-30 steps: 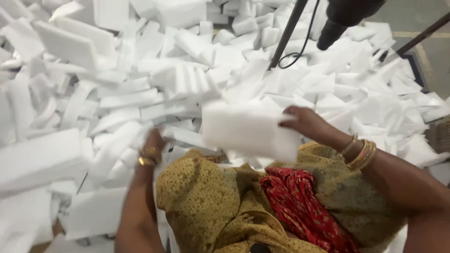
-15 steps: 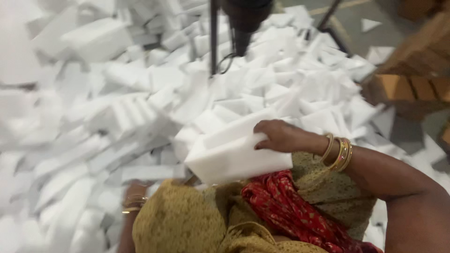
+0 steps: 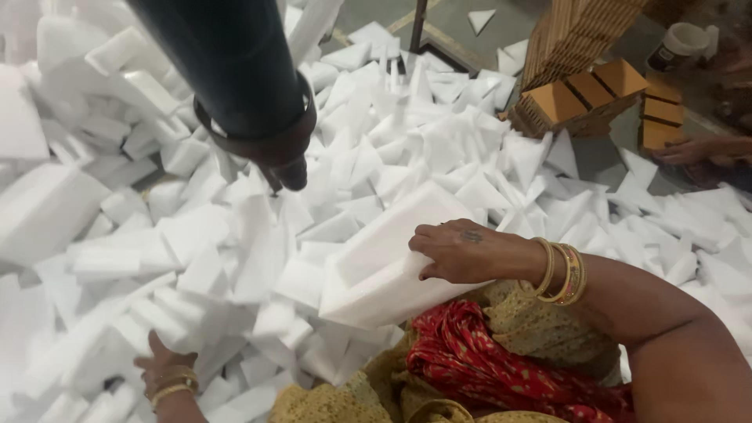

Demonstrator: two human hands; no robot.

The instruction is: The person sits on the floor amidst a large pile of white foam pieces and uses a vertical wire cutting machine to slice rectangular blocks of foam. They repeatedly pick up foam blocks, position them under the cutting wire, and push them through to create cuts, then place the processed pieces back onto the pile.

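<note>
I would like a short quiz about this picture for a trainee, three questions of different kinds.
1. True or false: the right hand rests on a large white foam block.
2. Where is the left hand? A) among the small foam pieces B) on the brown stacks
3. What does the right wrist wear?

Key: 1 true; 2 A; 3 gold bangles.

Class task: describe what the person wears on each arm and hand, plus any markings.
Right hand: several gold bangles at the wrist, a small dark mark on its back, bare forearm without a sleeve. Left hand: gold bangles at the wrist, no sleeve visible.
</note>
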